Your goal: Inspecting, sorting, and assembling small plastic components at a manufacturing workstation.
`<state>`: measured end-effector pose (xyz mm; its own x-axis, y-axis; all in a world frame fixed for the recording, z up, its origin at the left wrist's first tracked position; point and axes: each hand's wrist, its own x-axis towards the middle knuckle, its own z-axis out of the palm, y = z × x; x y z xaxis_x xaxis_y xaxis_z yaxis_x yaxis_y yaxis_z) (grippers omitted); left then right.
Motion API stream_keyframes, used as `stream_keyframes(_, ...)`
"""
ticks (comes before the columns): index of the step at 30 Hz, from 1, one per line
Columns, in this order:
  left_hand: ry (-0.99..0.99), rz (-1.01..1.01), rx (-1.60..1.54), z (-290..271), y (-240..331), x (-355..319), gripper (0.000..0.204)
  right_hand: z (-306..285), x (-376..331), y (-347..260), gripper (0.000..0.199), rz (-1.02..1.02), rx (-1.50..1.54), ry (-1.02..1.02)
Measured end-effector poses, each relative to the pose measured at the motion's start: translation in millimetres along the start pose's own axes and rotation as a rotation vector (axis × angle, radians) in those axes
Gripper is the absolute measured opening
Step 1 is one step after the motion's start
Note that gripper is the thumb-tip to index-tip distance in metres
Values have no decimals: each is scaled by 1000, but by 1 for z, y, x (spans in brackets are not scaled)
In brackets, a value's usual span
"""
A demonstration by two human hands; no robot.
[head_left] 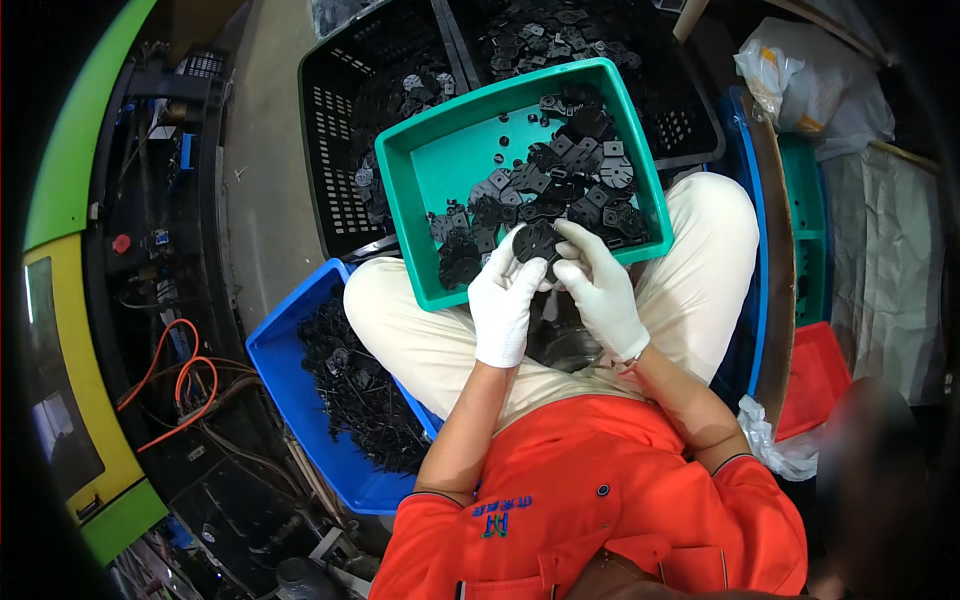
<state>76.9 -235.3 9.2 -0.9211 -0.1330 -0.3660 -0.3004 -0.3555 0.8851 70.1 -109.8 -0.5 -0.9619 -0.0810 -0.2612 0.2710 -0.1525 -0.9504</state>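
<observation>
Both gloved hands meet on one round black plastic part [536, 242], left hand [503, 300] and right hand [600, 285] pinching its edges; just beyond the grip sits the teal tray [420, 190] of black parts; left of it, a blue bin [275, 350]; far right, a white plastic bag [810, 85].

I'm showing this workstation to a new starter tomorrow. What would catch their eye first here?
Probably the teal tray on the person's lap, half full of small black plastic parts. Just at its near edge, the white-gloved left hand and right hand hold one round black part between them. A blue bin of more black parts sits by the left knee, and black crates stand behind the tray.
</observation>
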Motion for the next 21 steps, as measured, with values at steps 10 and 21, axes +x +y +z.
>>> stream_keyframes(10, -31, -16, -104, -9, -4, 0, 36, 3, 4, 2, 28, 139, 42, -26)
stream_keyframes(21, -19, 109, 258, -27, 1, 49, 29, -25, 86, -40, 26, 50, -25, -80)
